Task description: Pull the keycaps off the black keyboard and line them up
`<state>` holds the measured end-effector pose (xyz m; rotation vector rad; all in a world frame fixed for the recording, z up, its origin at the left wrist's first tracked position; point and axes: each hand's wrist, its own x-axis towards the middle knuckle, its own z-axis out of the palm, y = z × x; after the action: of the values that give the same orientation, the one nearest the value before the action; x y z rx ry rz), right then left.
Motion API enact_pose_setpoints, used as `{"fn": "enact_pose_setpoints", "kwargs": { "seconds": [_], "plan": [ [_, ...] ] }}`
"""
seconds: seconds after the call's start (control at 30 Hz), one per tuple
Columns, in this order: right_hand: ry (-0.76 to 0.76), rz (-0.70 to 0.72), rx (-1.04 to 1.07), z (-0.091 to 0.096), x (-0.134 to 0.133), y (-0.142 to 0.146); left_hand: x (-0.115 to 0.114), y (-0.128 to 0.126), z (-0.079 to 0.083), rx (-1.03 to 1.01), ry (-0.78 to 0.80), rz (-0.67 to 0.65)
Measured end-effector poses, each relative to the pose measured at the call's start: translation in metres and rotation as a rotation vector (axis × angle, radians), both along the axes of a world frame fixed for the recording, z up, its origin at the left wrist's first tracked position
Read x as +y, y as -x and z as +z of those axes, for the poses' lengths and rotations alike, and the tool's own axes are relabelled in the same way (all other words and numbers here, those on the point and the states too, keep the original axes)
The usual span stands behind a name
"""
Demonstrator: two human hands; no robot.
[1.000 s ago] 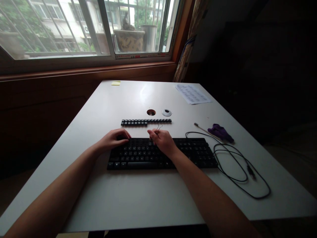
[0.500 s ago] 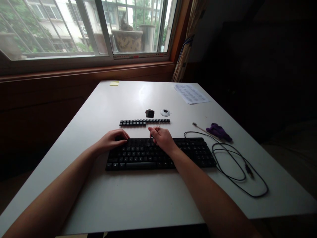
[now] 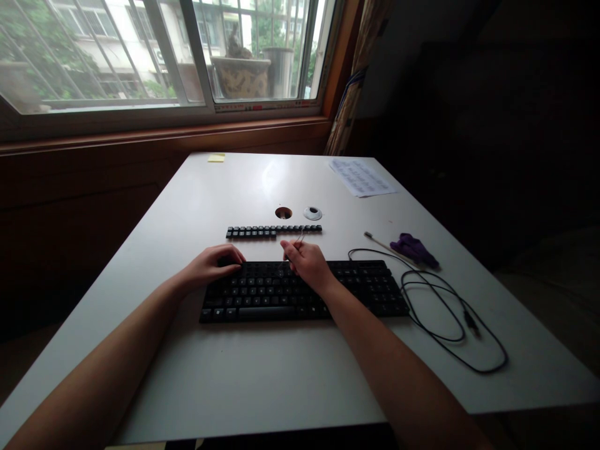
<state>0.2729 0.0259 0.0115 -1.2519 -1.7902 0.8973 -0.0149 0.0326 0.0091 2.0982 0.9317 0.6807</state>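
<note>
A black keyboard lies on the white table, with bare gaps in its upper key rows. My left hand is curled over its far left corner, thumb and fingers gripping the edge. Above the upper rows, my right hand is closed on a thin wire keycap puller; wire sticks out beyond the fingers, and its lower end is hard to make out against the keys. Just behind the keyboard, removed keycaps stand in two neat rows, the front one shorter.
Farther back are a round table hole and its white ring cover. To the right lie a coiled cable, a small brush and a purple cloth. Papers and a yellow note lie near the far edge.
The dark square shape over the table hole is gone, and the hole shows. Both hands and the keyboard have stayed practically still.
</note>
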Motion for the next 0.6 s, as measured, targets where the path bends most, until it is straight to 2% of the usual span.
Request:
{"fn": "enact_pose_setpoints", "kwargs": {
  "seconds": [0.3,0.5,0.6],
  "plan": [
    [-0.067,0.013,-0.035,0.003,-0.003,0.0,0.0,0.0,-0.001,-0.005,-0.016,-0.011],
    [-0.397,0.145,-0.271,0.006,-0.015,0.003,-0.001,0.0,0.0,0.005,-0.017,-0.005],
    [-0.509,0.213,-0.43,0.006,-0.02,0.005,0.0,0.0,0.0,0.004,-0.018,-0.004]
  ]
}}
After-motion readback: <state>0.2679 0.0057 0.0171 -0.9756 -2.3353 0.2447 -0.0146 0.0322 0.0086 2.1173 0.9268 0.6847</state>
